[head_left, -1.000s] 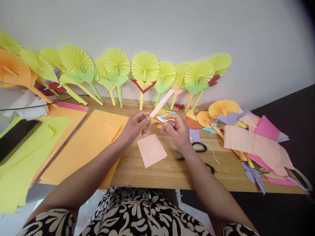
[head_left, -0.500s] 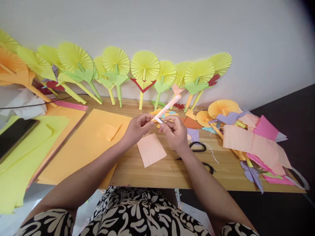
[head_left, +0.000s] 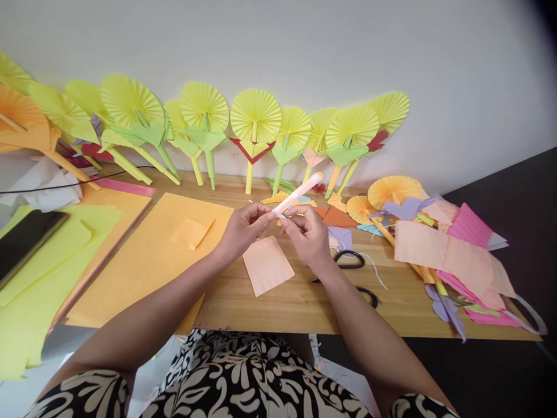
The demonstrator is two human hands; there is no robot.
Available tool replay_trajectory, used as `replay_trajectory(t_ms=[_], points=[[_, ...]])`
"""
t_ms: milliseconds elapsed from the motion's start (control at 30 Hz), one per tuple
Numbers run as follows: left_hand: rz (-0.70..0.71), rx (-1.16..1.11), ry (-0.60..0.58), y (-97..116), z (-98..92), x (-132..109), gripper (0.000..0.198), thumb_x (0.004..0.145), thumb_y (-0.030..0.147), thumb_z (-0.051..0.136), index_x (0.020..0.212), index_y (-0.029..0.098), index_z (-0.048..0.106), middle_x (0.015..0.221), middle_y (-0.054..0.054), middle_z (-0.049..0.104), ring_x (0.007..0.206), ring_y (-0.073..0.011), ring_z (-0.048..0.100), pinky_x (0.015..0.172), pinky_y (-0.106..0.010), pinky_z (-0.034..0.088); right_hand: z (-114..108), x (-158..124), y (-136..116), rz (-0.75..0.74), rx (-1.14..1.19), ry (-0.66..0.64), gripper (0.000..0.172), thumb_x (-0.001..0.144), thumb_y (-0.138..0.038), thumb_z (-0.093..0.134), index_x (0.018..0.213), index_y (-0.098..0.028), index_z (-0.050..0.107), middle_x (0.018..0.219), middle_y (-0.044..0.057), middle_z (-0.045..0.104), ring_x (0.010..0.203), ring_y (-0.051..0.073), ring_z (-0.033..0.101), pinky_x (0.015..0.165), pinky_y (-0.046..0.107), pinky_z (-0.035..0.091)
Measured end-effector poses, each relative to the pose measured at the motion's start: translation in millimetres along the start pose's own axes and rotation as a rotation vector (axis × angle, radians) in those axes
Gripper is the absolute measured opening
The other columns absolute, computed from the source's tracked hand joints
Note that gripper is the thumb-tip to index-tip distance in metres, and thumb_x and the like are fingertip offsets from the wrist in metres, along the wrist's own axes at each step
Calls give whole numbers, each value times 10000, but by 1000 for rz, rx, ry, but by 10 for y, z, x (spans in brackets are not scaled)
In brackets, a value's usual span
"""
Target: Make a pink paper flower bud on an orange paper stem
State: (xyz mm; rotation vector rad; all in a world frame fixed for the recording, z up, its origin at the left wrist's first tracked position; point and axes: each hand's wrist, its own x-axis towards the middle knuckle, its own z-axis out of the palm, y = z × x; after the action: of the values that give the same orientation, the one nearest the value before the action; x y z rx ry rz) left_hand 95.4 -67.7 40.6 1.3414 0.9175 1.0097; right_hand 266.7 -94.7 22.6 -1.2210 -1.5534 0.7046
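Note:
My left hand [head_left: 248, 228] pinches the lower end of a thin pale pink paper roll [head_left: 300, 193], which slants up to the right. Close beside it, my right hand [head_left: 308, 232] has its fingertips closed at the same end, around something small and dark that is too small to name. Below both hands, a pale pink paper rectangle [head_left: 268, 267] lies on the wooden table [head_left: 261, 313]. By my right wrist rest black-handled scissors [head_left: 350, 259], partly hidden under the forearm, with white string beside them.
Yellow paper fans [head_left: 256, 115] on stems lean along the wall. Orange sheets [head_left: 152, 267], yellow paper [head_left: 56, 255] and a black phone [head_left: 28, 241] lie left. Pink strips [head_left: 452, 258], purple pieces and orange fans [head_left: 394, 194] are heaped right.
The paper roll has tilted slightly lower to the right. My right hand has shifted a little to the left, and the fingers of both hands stay near the roll's lower end.

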Motion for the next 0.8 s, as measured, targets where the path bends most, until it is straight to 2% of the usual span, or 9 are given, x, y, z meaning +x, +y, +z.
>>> replay_trajectory(t_ms=[133,400,533,700,800], points=[[-11,-32,4,-16,2,4,256,852,403,671,796,162,605,616,46,465,501,-64,374,485,-218,292,5,-1,1,2,2,-10,208,928,-441,606,971,-250,539,626,-50,660,451,102,467,513,258,337],[-108,-176,-36,0,-38,7,276,846,420,698,796,165,607,609,46,512,467,-54,409,477,-210,314,-6,8,-28,40,43,-18,196,935,-431,589,1001,-255,535,645,-40,661,480,124,538,516,276,372],[-135,-262,-86,10,-53,5,283,864,410,680,766,163,583,580,45,518,448,-53,400,473,-208,321,-12,17,-33,59,52,-29,217,935,-440,587,1032,-254,531,638,-39,660,482,120,529,507,267,368],[-195,-326,-167,16,-63,20,267,856,390,672,764,155,586,590,24,556,430,-57,424,436,-210,294,-42,37,13,83,57,-49,336,914,-463,620,1176,-256,579,638,-52,653,475,106,466,510,261,365],[-250,-361,-225,17,-73,36,242,843,372,673,772,150,612,568,16,557,404,-62,421,400,-211,266,-71,55,31,62,72,-84,327,904,-451,635,1156,-242,645,603,-54,620,493,106,479,511,258,360]])
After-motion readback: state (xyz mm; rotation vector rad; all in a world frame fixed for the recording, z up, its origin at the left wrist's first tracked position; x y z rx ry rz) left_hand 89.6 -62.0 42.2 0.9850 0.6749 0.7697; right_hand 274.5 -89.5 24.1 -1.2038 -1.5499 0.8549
